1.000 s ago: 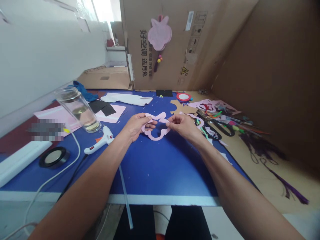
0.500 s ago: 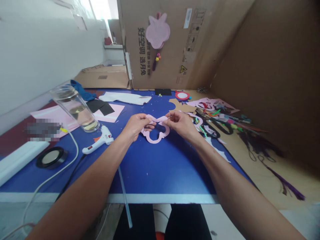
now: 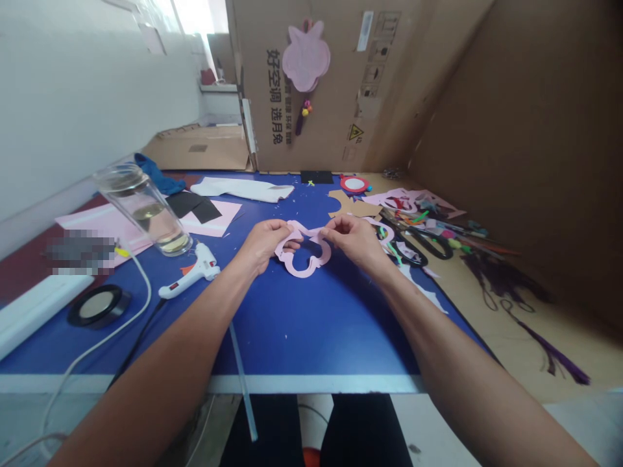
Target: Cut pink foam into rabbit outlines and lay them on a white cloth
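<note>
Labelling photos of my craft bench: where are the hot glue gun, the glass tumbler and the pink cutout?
Hot glue gun [image 3: 191, 275], head view, white body.
Glass tumbler [image 3: 146, 214], head view, side wall.
Pink cutout [image 3: 304, 272], head view, lower curve.
</note>
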Motion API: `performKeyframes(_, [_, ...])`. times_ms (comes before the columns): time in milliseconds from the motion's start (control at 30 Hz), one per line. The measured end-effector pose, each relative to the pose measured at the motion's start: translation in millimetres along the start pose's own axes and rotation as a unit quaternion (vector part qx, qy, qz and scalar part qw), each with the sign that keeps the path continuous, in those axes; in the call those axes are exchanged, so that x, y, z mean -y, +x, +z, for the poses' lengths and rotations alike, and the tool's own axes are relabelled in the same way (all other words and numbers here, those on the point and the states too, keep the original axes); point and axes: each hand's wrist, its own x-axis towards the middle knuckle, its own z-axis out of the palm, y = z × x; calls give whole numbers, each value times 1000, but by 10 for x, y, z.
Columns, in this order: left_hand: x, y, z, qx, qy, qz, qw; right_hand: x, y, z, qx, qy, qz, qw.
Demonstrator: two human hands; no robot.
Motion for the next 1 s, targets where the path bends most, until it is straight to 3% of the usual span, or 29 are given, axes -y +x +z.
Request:
performKeyframes(833, [-12,116,-161,-97,23,15,995,54,25,-107,-40,55,56,996])
performKeyframes(1000, [2,151,-231,-120,38,33,991,116,1,-205,-16,58,45,997])
